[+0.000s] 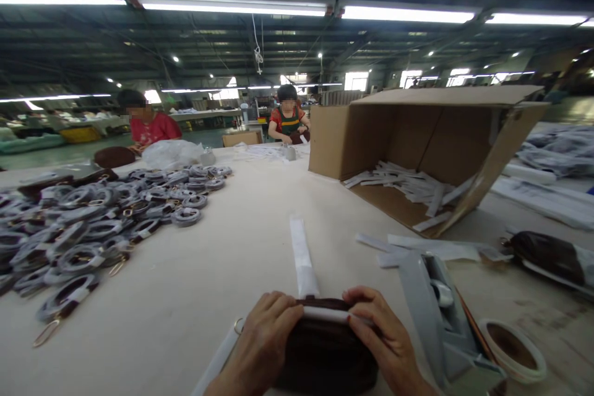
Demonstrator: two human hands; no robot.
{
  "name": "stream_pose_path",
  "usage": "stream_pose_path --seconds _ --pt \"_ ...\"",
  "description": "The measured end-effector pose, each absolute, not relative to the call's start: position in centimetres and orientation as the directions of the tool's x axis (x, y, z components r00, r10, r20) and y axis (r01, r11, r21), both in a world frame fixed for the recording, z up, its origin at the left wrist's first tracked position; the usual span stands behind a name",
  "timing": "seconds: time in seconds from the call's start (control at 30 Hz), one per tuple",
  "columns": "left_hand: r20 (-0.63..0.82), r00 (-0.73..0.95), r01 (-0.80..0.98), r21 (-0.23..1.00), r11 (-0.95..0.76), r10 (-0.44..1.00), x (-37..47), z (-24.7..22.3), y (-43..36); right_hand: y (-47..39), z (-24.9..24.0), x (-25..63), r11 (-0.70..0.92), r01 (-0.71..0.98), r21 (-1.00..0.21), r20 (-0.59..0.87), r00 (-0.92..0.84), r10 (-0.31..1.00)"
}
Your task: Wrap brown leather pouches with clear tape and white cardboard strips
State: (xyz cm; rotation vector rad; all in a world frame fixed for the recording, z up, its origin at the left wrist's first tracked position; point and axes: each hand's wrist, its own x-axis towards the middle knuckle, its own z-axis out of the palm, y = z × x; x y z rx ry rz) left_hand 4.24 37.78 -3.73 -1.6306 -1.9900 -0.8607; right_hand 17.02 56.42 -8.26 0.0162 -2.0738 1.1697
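Dark brown pouch [325, 352], lying at the near table edge, is gripped from both sides by the left hand [264, 340] and right hand [385, 340], fingers curled narrowly over its top so that a white paper strip [302, 257] is pinned along the rim. One tape dispenser [443, 315], one tape roll [513, 341] and one open cardboard box [417, 148] are kept within reach on the right; the wrapped straps [93, 229] heaped on the left are too many to be counted.

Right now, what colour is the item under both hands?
Dark brown item, with a white strip along its top edge; head view.
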Motion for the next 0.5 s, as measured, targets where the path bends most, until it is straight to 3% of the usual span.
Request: stream_pose_path --seconds 0.13,0.3,0.37,0.5 --pt "0.617 -0.205 0.978 0.149 0.143 0.760 4.8 -3.9 37.5 56.0 -8.0 17.0 0.625 -0.331 -0.706 0.611 -0.731 0.303" --pt "0.554 -0.158 0.982 0.002 0.189 0.817 4.9 -5.9 37.2 55.8 -7.7 16.9 0.736 -0.351 -0.579 0.641 -0.754 0.144" --pt "0.559 -0.159 0.980 -0.009 0.198 0.813 4.8 -6.8 37.2 55.7 -7.1 16.7 0.836 -0.307 -0.455 0.663 -0.744 0.088" --pt "0.621 -0.118 0.982 -0.045 0.186 0.775 4.6 -7.8 37.3 55.1 -5.8 16.2 0.976 -0.217 -0.008 0.703 -0.696 -0.148"
